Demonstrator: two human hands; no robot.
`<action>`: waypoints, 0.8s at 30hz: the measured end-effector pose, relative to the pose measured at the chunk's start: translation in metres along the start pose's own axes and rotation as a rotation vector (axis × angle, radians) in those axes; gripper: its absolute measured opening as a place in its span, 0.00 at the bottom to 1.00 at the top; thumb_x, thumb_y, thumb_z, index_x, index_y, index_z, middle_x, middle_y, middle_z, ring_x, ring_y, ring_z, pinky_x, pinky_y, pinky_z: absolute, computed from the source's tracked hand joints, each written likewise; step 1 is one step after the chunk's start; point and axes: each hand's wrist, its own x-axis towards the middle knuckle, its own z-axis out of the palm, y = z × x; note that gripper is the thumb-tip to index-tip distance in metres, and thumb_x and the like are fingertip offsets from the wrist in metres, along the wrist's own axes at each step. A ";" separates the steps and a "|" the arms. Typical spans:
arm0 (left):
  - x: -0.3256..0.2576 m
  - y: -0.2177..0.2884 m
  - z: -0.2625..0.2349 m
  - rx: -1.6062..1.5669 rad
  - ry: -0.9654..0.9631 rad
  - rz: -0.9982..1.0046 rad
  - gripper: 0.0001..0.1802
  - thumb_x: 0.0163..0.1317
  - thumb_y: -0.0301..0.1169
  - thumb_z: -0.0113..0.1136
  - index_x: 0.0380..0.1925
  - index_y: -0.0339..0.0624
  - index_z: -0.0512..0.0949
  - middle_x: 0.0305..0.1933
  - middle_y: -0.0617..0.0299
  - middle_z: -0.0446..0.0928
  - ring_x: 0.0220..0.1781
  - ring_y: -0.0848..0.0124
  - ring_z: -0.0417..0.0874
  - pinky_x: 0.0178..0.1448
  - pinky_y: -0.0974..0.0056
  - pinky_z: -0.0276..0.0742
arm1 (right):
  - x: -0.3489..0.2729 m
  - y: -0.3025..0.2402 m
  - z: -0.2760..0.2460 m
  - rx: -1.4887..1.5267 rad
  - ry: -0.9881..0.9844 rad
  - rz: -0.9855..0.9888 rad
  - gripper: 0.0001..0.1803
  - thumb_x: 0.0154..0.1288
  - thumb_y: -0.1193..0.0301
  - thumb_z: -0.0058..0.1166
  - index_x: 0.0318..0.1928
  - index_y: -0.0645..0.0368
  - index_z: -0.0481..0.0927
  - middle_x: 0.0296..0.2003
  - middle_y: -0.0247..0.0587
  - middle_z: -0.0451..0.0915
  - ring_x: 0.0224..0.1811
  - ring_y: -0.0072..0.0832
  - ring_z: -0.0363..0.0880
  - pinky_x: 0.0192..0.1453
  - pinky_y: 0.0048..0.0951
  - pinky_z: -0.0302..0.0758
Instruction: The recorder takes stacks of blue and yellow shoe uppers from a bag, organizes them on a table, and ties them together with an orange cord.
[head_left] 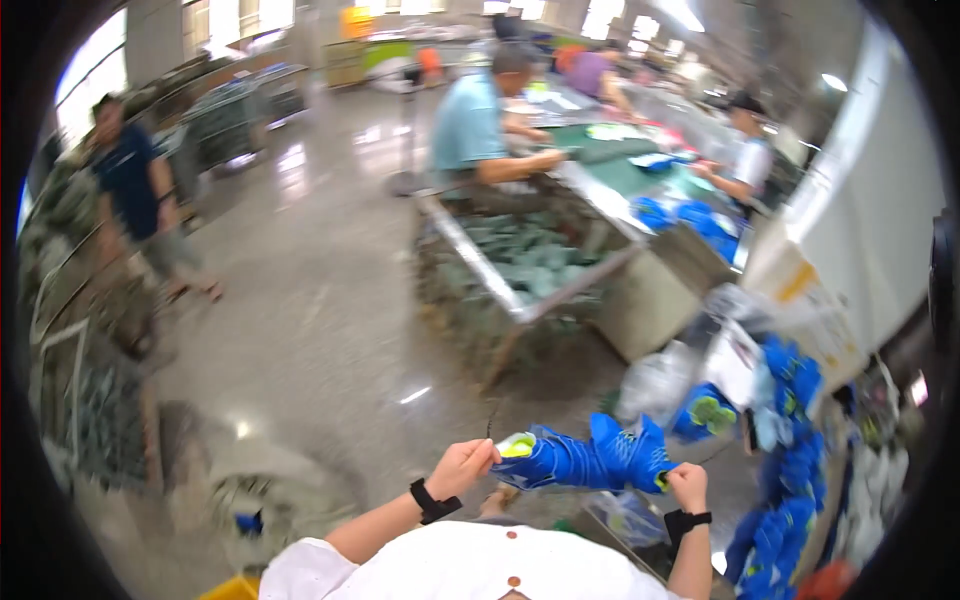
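At the far left, a person in a dark shirt point(138, 180) stands on the shiny floor point(320, 330). Next, the left hand point(466, 468) has its fingers pinched closed on one end of a blue bundle point(572, 460). The bundle stretches sideways between both hands. The right hand point(687, 488) has fingers curled closed on its other end. Farther right are more blue things point(785, 510).
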 end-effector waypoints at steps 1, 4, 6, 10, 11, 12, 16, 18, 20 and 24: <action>-0.024 -0.011 -0.022 0.012 0.092 0.007 0.17 0.64 0.35 0.40 0.24 0.36 0.74 0.19 0.69 0.67 0.22 0.81 0.64 0.28 0.75 0.62 | 0.013 -0.013 0.039 -0.060 -0.167 -0.061 0.08 0.37 0.70 0.49 0.16 0.62 0.77 0.16 0.45 0.74 0.19 0.37 0.74 0.26 0.33 0.69; -0.102 -0.032 -0.071 0.145 0.490 -0.070 0.18 0.62 0.36 0.43 0.21 0.36 0.73 0.17 0.69 0.66 0.19 0.81 0.64 0.24 0.73 0.60 | 0.016 -0.109 0.163 -0.124 -0.627 -0.255 0.07 0.44 0.69 0.54 0.24 0.59 0.80 0.22 0.42 0.79 0.25 0.31 0.77 0.33 0.29 0.72; -0.155 -0.048 -0.100 0.065 0.649 -0.127 0.18 0.63 0.36 0.42 0.21 0.36 0.73 0.17 0.69 0.66 0.19 0.81 0.64 0.24 0.74 0.60 | 0.007 -0.167 0.222 0.003 -0.795 -0.350 0.08 0.46 0.71 0.53 0.26 0.61 0.80 0.24 0.43 0.79 0.27 0.30 0.78 0.34 0.28 0.72; -0.212 -0.066 -0.143 0.154 1.082 -0.133 0.18 0.64 0.34 0.39 0.23 0.34 0.74 0.14 0.66 0.67 0.17 0.79 0.67 0.22 0.73 0.62 | 0.017 -0.245 0.290 0.233 -1.120 -0.429 0.09 0.47 0.74 0.50 0.27 0.66 0.79 0.24 0.42 0.79 0.29 0.27 0.76 0.37 0.25 0.71; -0.218 -0.070 -0.147 0.130 1.142 -0.132 0.18 0.64 0.34 0.38 0.23 0.34 0.74 0.13 0.66 0.67 0.16 0.79 0.66 0.22 0.73 0.62 | 0.022 -0.267 0.294 0.230 -1.213 -0.406 0.08 0.48 0.75 0.49 0.28 0.66 0.79 0.26 0.40 0.79 0.31 0.25 0.75 0.38 0.23 0.70; -0.219 -0.072 -0.154 0.110 1.197 -0.130 0.19 0.64 0.34 0.38 0.24 0.33 0.74 0.13 0.66 0.67 0.16 0.79 0.66 0.22 0.73 0.62 | 0.028 -0.283 0.305 0.253 -1.229 -0.427 0.08 0.48 0.75 0.49 0.28 0.66 0.79 0.26 0.40 0.79 0.31 0.25 0.75 0.38 0.23 0.70; -0.183 -0.079 -0.184 0.073 1.300 -0.107 0.13 0.63 0.30 0.37 0.41 0.32 0.67 0.13 0.65 0.65 0.12 0.78 0.65 0.16 0.71 0.63 | 0.061 -0.317 0.361 0.559 -1.362 -0.453 0.09 0.50 0.73 0.49 0.30 0.65 0.79 0.27 0.38 0.79 0.30 0.24 0.75 0.38 0.23 0.70; -0.152 -0.085 -0.209 0.137 1.339 -0.174 0.14 0.63 0.28 0.36 0.46 0.33 0.63 0.13 0.64 0.65 0.12 0.77 0.65 0.15 0.71 0.63 | 0.086 -0.321 0.390 0.683 -1.375 -0.505 0.09 0.51 0.74 0.48 0.31 0.65 0.79 0.27 0.37 0.79 0.31 0.23 0.75 0.39 0.22 0.69; -0.138 -0.089 -0.252 0.074 1.347 -0.324 0.22 0.60 0.24 0.34 0.56 0.39 0.51 0.15 0.61 0.65 0.13 0.74 0.65 0.15 0.69 0.65 | 0.110 -0.339 0.416 0.741 -1.386 -0.429 0.09 0.52 0.72 0.49 0.31 0.64 0.79 0.28 0.36 0.79 0.32 0.21 0.74 0.39 0.21 0.69; -0.136 -0.087 -0.347 -0.635 1.512 -0.260 0.37 0.53 0.15 0.34 0.62 0.51 0.40 0.22 0.55 0.66 0.14 0.70 0.66 0.17 0.63 0.71 | 0.179 -0.395 0.419 0.794 -1.608 -0.078 0.10 0.56 0.70 0.48 0.31 0.62 0.80 0.26 0.33 0.78 0.30 0.17 0.70 0.37 0.20 0.68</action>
